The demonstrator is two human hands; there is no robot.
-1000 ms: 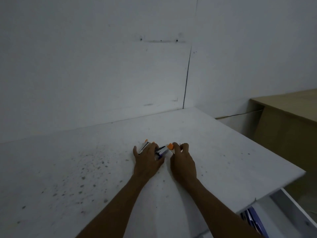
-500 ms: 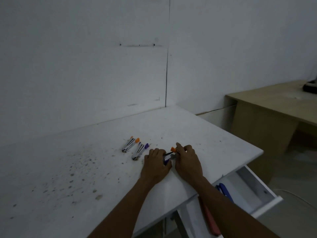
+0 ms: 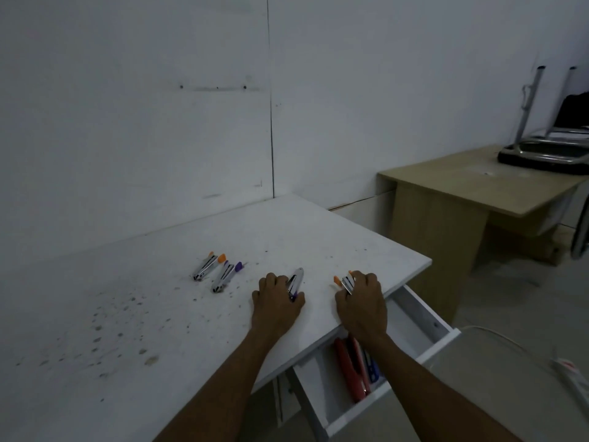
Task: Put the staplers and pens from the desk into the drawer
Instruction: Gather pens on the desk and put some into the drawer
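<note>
My left hand [image 3: 276,302] is closed around a purple-tipped stapler [image 3: 295,280] on the white desk [image 3: 159,314]. Near the desk's right edge, my right hand [image 3: 361,303] grips an orange-tipped stapler [image 3: 344,282], above the open white drawer [image 3: 424,330]. Two more staplers lie farther left on the desk: an orange-tipped one [image 3: 208,267] and a purple-tipped one [image 3: 227,275]. Inside the drawer a red stapler [image 3: 350,365] and a blue item [image 3: 373,371] lie partly hidden behind my right forearm.
Dark specks cover the desk's left part. A tan wooden desk [image 3: 471,193] stands to the right with an upturned chair [image 3: 548,145] on it. A white cable and power strip [image 3: 570,374] lie on the floor at the right. White walls close the back.
My hands, which were together on the staplers, have moved apart to the right, each with one stapler. The view has shifted, so the open drawer and the right-hand desk show more.
</note>
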